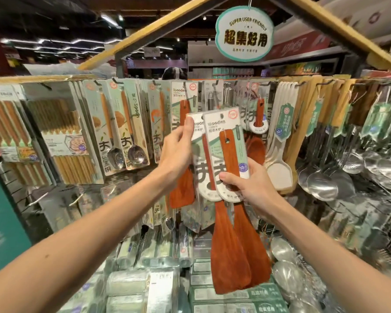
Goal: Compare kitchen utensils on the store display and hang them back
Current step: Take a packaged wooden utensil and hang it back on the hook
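Spatulas first: two carded wooden ones, overlapped and held up between both hands, right in front of the hanging display. Nearest the camera, the front spatula (227, 150), sitting a bit right of the rear spatula (198, 154). Both cards roughly upright, with the reddish-brown blades dangling side by side below the right hand (248, 184).

Up at the top left corner of the rear card, the left hand (178, 150), pinching the edge between thumb and fingertips. Lower down, the right hand wrapped round the bottom of both cards, thumb lying across the front one over the wooden handle, fingers curled in behind. So neither one on a hook right now, both just held off the display.

Behind the left hand, a third wooden spatula (182, 184) of the same sort, hanging under the wooden rail (43, 78).

Left of the left hand: carded steel spoons (116, 132) with wooden handles, then packs of chopsticks (75, 141) further out. Right of the right hand: pale rice paddles (278, 168), then a whole bunch of shiny ladles (321, 186).

Way above both hands, a round green-edged sign (244, 33) reading "SUPER USER-FRIENDLY". Below the hands, stacked boxed goods (224, 297), labels too blurry to read.
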